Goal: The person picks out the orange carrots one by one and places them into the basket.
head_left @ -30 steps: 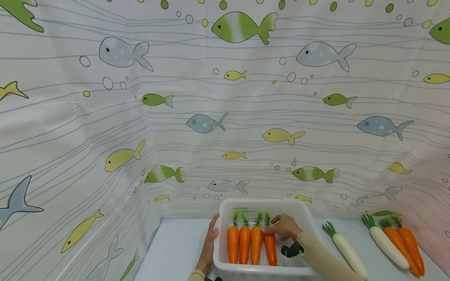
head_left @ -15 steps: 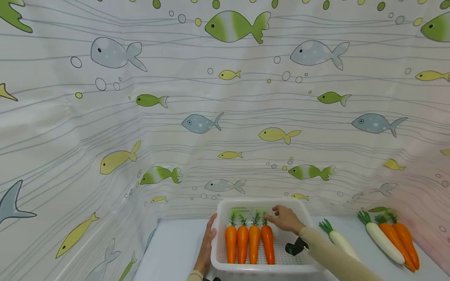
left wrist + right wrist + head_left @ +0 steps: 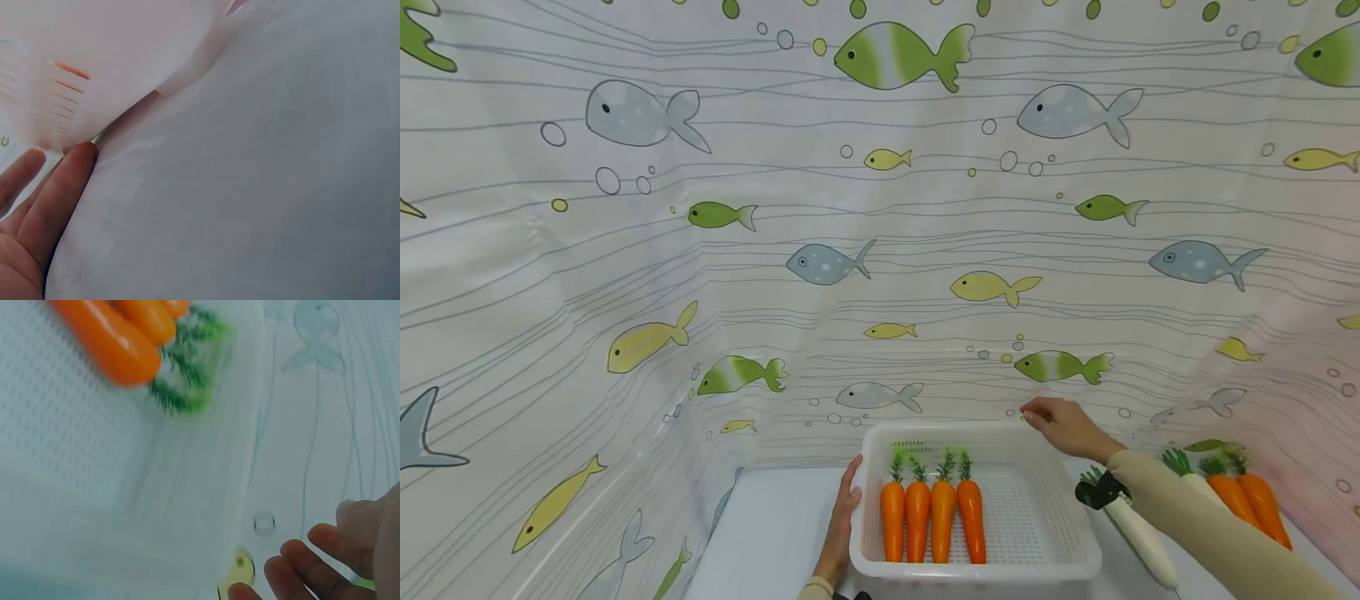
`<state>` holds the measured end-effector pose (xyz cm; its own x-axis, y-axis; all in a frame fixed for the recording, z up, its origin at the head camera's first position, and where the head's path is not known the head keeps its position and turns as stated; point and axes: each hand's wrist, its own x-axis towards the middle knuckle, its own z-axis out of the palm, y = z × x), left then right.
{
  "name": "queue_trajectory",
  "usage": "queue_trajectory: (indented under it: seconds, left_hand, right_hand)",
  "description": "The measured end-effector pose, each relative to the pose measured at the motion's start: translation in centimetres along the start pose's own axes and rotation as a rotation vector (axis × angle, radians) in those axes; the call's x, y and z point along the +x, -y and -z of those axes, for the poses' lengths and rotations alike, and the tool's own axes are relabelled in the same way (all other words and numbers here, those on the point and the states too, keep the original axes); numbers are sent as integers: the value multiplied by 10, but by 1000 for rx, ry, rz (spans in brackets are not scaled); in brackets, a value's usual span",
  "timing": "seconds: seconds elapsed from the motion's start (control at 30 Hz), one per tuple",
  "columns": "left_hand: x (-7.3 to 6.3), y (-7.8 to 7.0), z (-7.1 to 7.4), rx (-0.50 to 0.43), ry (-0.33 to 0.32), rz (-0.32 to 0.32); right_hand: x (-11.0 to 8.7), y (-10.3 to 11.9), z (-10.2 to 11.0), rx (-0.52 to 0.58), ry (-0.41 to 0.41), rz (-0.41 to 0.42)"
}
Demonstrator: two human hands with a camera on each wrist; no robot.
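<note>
Several orange carrots (image 3: 942,525) with green tops lie side by side in the left half of a white perforated basket (image 3: 977,572). Along the basket's left wall rests my left hand (image 3: 844,517); the left wrist view shows its straight fingers (image 3: 59,197) against the outer side. My right hand (image 3: 1070,427) hovers over the back right corner of the basket, apart from the carrots. Its fingers (image 3: 312,569) are loosely bent with nothing between them. Beneath the right forearm lies a white radish (image 3: 1142,537), partly hidden.
Right of the basket, another white radish (image 3: 1198,482) and two carrots (image 3: 1262,497) lie on the white table (image 3: 775,525), partly covered by the right sleeve. A fish-patterned curtain (image 3: 925,208) hangs behind and along both sides.
My right hand has let go of the rightmost carrot in the basket and moved right and up to the back corner. That carrot shifted slightly. The left hand stays at the basket's side.
</note>
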<state>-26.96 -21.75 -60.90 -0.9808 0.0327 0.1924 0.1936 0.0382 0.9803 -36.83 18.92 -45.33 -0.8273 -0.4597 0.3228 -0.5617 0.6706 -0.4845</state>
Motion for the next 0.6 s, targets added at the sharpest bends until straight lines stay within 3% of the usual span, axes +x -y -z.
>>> queue_trajectory:
  seconds: [0.37,0.6]
  left_hand:
    - [-2,-2,3,-14,19,8]
    - [-1,0,8,-15,7,6]
  right_hand:
    - [-16,-46,79,-178,-16,-85]
    - [-36,-76,102,-287,61,-179]
